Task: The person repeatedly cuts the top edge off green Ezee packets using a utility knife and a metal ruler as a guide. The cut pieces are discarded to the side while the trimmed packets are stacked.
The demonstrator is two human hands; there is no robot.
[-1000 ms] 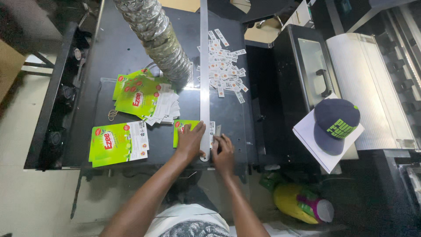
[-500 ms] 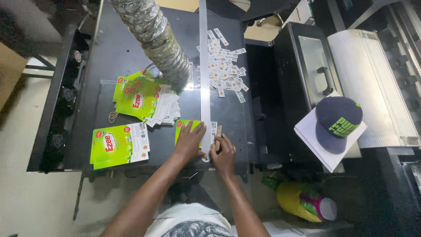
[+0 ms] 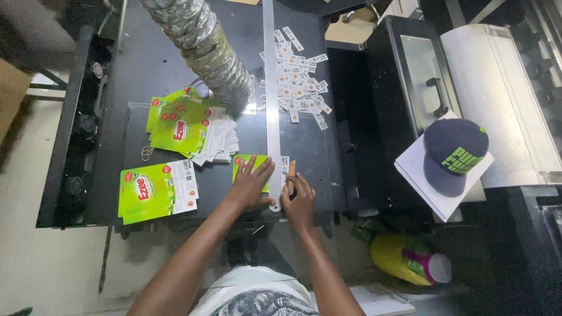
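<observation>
So your left hand (image 3: 253, 186) was flat, fingers spread, pressing down on the green printed sheet (image 3: 244, 164) and the near end of the long metal ruler (image 3: 271, 99) on the dark table (image 3: 140, 70). That sheet sat mostly under your palm, poking out on the left of the ruler. Your right hand (image 3: 300, 202) was just right of the ruler, gripping a small brown-handled knife (image 3: 291, 173) held against its edge. Cut white strips (image 3: 298, 90) were piled farther up the table, with stacks of green sheets (image 3: 157, 190) off to your left.
</observation>
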